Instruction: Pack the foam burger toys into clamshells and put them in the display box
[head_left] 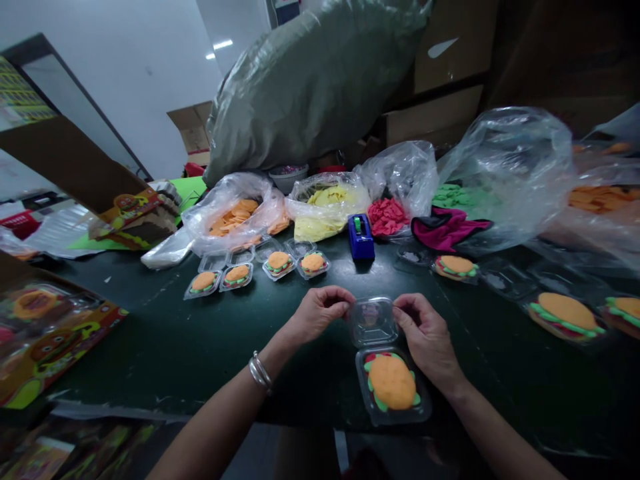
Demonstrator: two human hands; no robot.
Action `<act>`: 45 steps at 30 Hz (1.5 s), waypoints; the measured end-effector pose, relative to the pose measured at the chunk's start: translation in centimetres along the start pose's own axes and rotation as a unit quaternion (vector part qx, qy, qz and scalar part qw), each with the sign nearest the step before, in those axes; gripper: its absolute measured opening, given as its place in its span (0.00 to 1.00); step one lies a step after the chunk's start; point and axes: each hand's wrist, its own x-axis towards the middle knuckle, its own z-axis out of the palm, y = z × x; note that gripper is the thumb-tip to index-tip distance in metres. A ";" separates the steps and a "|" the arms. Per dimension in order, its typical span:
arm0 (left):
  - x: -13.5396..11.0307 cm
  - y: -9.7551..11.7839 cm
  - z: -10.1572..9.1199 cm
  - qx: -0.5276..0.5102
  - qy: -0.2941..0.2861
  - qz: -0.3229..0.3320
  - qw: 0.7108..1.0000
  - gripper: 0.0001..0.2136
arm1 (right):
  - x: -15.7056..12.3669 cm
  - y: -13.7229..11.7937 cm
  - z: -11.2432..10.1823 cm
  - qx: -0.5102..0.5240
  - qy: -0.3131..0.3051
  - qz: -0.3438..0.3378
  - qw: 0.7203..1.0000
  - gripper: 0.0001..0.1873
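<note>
A clear plastic clamshell case [393, 412] lies open on the dark green table [190, 347] in front of me. Its lower half holds a toy burger [391, 381] with an orange bun, green lettuce and a red layer. My left hand [320, 312] pinches the left edge of the raised lid [373, 321]. My right hand [425, 332] pinches the lid's right edge. Both hands have their fingers closed on the lid. A silver bangle [261, 372] sits on my left wrist.
Several packed burger cases [257, 270] stand in a row behind, more at the right [567, 313]. A blue tape dispenser [361, 237] stands mid-table. Plastic bags of orange [235, 215], yellow [325, 210], red [387, 217] and green [457, 197] pieces line the back. Printed cartons [45, 347] lie left.
</note>
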 end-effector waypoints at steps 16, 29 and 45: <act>-0.4 0.7 -1.2 0.019 -0.205 -0.115 0.972 0.20 | -0.3 0.3 0.3 -0.039 -0.024 -0.041 0.998 0.04; 0.0 -1.4 1.0 -0.036 -0.085 -0.051 0.994 0.20 | 0.3 0.2 0.0 -0.050 0.026 -0.047 0.997 0.06; 1.1 -3.2 1.2 -0.059 0.020 -0.026 0.998 0.19 | 4.5 -2.0 0.0 -0.342 -0.131 -0.285 0.886 0.15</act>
